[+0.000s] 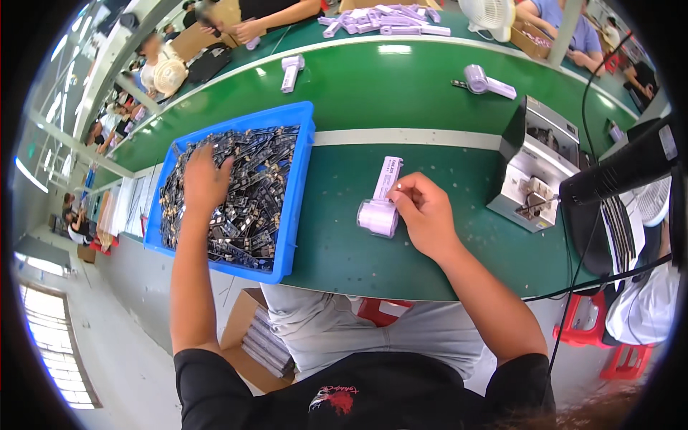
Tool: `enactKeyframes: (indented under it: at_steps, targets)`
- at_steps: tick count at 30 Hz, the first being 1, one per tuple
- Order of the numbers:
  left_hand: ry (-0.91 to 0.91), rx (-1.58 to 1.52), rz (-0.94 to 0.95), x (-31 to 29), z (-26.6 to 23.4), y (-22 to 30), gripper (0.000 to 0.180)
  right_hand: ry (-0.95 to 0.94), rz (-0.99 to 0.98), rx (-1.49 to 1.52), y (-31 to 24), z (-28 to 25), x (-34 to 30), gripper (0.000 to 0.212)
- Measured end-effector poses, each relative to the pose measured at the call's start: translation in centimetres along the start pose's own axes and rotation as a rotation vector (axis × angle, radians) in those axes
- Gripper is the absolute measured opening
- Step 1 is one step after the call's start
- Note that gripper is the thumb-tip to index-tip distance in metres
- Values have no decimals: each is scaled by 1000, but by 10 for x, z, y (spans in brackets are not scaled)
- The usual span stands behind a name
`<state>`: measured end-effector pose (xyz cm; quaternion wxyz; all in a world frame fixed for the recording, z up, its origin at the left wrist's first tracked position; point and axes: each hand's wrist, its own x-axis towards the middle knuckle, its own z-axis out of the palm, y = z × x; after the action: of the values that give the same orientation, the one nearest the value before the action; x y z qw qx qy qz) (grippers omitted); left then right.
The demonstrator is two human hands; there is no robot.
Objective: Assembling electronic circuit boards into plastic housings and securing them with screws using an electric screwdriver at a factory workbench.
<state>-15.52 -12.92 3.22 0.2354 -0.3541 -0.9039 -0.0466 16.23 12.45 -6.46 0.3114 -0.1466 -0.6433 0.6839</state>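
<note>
My left hand reaches into a blue plastic bin, its thumb apart from the fingers, over a heap of small dark circuit boards with wires. The fingertips are partly lost among the boards. On the green table lies a lavender handheld piece, looking like a small fan, with a flat handle pointing away from me and a rounded, clear-covered end nearer me. My right hand is at its right edge, thumb and forefinger pinched together. A tiny pale spot shows between those fingertips; I cannot make out what it is.
A metal bench device stands at right, beside a black arm and cables. Beyond a pale strip, a green belt carries lavender pieces. More are piled at the far side, near other people. A cardboard box stands below the bin.
</note>
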Motion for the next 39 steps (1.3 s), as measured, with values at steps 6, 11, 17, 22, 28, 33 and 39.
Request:
enactKeyframes:
  at_steps: [6,11,17,22,28,33,39]
  targets:
    - [-234,24,-169,-19,21,-41,36,-3,32,11,-4,0,-1,7]
    - [-150,-150,-209,-11,13,-30,23,22,-96,-176,-6,1,-3,12]
    - [-341,-1239,-208,-1,-25,96,15,57,4,-61,-5,5,-3,8]
    - [-736,-1476,-59,-11,-25,192,20,24,-67,-132,-3,1,-5,4]
    - [-895,-1586,-69,-24,-12,210,17,76,-111,-196,-16,0,-8,5]
    - [-845,-1554,-76,-35,-15,221,22,71,-301,-324,-18,2,-6,6]
    - [-758,-1250,53,-41,-20,224,21,83,-367,-317,-10,3,-5,7]
